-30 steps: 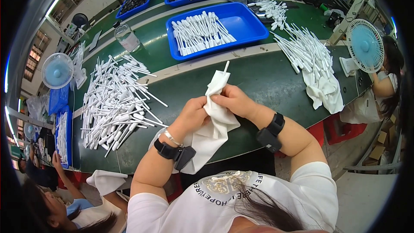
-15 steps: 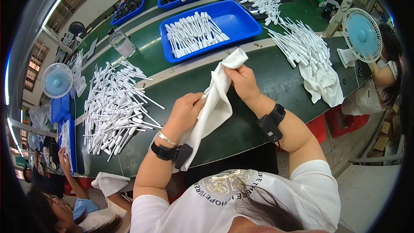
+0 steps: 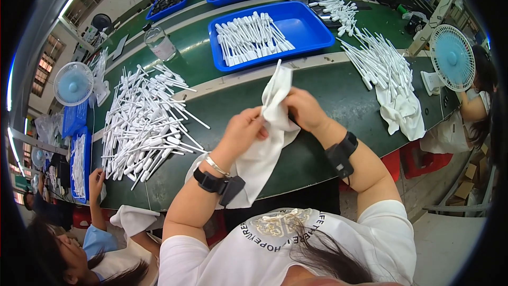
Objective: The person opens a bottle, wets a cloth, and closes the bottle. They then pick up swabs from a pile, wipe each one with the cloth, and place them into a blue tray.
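Both of my hands grip one white cloth (image 3: 267,145) above the green table (image 3: 328,95). My left hand (image 3: 244,132) pinches its middle, and my right hand (image 3: 302,109) holds it just beside, at the upper part. The cloth's top corner sticks up toward the blue tray (image 3: 307,24); its lower end hangs down over the table edge by my left wrist. Whether something is wrapped inside the cloth is hidden. A large heap of white plastic sticks (image 3: 143,122) lies to the left of my hands.
The blue tray holds more white sticks (image 3: 251,37). Another pile of sticks (image 3: 378,61) and a white cloth (image 3: 402,114) lie at right near a blue fan (image 3: 451,58). A clear jar (image 3: 159,43), a second fan (image 3: 73,83) and other people sit around.
My hands came closer together on the cloth, the right one moving left and down. The cloth's top corner now points up near the tray.
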Available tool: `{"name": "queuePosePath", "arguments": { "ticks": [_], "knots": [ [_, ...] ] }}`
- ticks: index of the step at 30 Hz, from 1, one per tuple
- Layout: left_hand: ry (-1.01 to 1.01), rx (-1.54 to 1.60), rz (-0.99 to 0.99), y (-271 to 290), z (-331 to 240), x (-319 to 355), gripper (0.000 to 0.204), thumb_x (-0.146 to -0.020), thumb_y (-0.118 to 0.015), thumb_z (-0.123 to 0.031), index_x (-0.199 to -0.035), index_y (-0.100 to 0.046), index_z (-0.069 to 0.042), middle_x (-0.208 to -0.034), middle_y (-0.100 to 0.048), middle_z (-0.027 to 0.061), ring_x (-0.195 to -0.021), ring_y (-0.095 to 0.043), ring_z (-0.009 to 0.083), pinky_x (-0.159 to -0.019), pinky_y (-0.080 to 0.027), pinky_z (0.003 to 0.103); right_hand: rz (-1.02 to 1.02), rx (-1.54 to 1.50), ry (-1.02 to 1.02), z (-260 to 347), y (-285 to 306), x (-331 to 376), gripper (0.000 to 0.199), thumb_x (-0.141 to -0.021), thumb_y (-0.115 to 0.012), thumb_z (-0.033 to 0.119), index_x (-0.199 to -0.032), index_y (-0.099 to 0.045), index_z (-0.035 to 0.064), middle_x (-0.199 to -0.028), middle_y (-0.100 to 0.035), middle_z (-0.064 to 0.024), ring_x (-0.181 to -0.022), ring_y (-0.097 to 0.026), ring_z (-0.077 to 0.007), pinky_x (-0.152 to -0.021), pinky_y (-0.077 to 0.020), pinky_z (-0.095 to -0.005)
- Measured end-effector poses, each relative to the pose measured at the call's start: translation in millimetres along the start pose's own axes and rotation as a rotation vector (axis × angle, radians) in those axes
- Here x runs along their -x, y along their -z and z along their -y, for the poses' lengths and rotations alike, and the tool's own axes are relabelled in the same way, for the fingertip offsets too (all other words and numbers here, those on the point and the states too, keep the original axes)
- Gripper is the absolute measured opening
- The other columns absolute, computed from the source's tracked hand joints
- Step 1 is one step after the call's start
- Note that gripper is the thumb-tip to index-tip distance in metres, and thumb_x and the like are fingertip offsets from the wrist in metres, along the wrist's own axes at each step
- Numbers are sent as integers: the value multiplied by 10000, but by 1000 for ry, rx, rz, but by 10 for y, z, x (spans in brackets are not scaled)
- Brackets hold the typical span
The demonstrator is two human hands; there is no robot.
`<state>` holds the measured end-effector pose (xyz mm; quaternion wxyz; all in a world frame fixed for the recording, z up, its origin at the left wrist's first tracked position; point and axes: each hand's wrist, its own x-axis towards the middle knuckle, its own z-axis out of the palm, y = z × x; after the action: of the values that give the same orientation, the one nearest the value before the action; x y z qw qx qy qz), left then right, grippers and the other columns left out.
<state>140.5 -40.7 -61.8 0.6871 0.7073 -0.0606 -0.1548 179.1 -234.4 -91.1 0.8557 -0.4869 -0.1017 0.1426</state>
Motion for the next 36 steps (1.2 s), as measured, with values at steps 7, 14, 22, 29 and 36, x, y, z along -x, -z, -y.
{"name": "queuePosePath", "arguments": {
  "ticks": [7, 14, 22, 29, 36],
  "knots": [
    [-659, -560, 9, -140, 174, 26, 174, -854, -475, -82, -982, -569, -11, -749, -573, 80, -684, -596, 189, -568, -456, 286, -34, 532, 109, -216, -382, 135, 240, -905, -440, 220, -879, -543, 5, -775, -569, -67, -705, -521, -137, -648, -424, -281],
    [-190, 51, -179, 207, -261, 52, 191, -889, -502, -163, -900, -591, 6, -663, -520, 3, -507, -442, 53, -448, -335, 182, 101, 900, 124, -126, -446, 244, 239, -918, -431, 231, -917, -538, 17, -747, -561, -29, -674, -503, -90, -599, -417, -269],
    [-341, 397, -292, 255, -196, 73, 230, -913, -468, -187, -873, -566, 17, -623, -495, -7, -455, -388, 35, -408, -280, 163, 258, 766, 18, -10, -360, 233, 257, -921, -431, 232, -992, -546, 13, -816, -574, -18, -725, -514, -79, -637, -427, -242],
    [-393, 484, -389, 299, -221, 53, 232, -914, -471, -197, -813, -543, -1, -594, -504, 3, -438, -422, 44, -402, -316, 172, 35, 547, 53, -25, -305, 153, 277, -907, -458, 249, -1034, -526, 12, -841, -587, -51, -740, -537, -119, -659, -438, -260],
    [-387, 218, -294, -24, -65, 110, 185, -894, -515, -190, -810, -550, -29, -602, -538, 18, -466, -488, 60, -418, -367, 172, 125, 964, 203, -139, -652, 333, 240, -897, -477, 239, -988, -501, 18, -795, -589, -103, -688, -565, -170, -636, -443, -282]
  ]
}}
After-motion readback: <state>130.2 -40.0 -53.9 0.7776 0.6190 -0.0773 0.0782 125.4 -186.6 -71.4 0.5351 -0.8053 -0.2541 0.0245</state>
